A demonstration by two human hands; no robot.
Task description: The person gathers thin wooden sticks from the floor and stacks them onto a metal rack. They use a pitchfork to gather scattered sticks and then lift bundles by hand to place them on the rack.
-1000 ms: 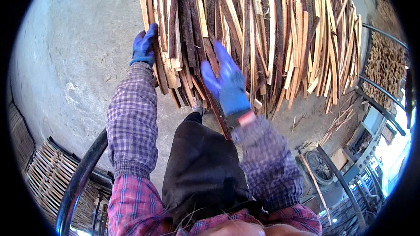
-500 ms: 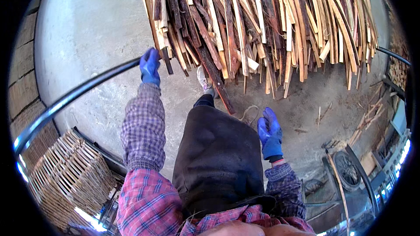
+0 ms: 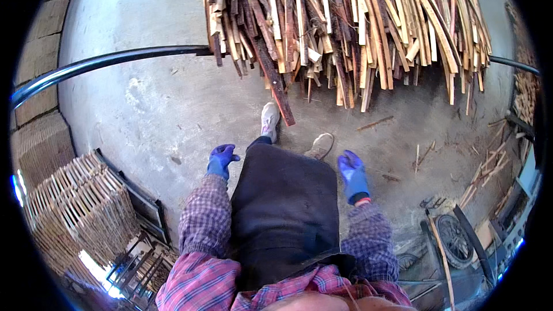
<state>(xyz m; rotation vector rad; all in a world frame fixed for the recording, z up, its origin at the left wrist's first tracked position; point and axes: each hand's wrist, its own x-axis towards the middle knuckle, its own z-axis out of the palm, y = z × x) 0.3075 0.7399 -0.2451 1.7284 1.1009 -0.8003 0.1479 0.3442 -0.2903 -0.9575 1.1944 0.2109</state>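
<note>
Both of my hands wear blue gloves and hang over the concrete floor, on either side of my dark apron (image 3: 288, 213). My left hand (image 3: 222, 160) has loosely bent fingers, thumb apart, and holds nothing. Empty too is my right hand (image 3: 353, 174), its fingers partly stretched forward. Ahead of both lies a big pile of long wooden strips (image 3: 368, 23), some pale, some with dark bark, their near ends uneven. One dark strip (image 3: 273, 86) juts out toward my feet. A black metal bar (image 3: 132, 55) reaches the pile's left side and shows again beyond its right; neither hand touches it.
Bundled, stacked sticks (image 3: 80, 201) stand at the lower left. At the right are a spoked wheel (image 3: 455, 239) and a long thin pole (image 3: 440, 259). Loose sticks (image 3: 487, 173) and wood scraps lie on the floor. My shoes (image 3: 269, 120) point toward the pile.
My left hand has let go of the black bar's end by the pile and come back beside the apron. The pile and bar now sit farther up in view; both shoes show.
</note>
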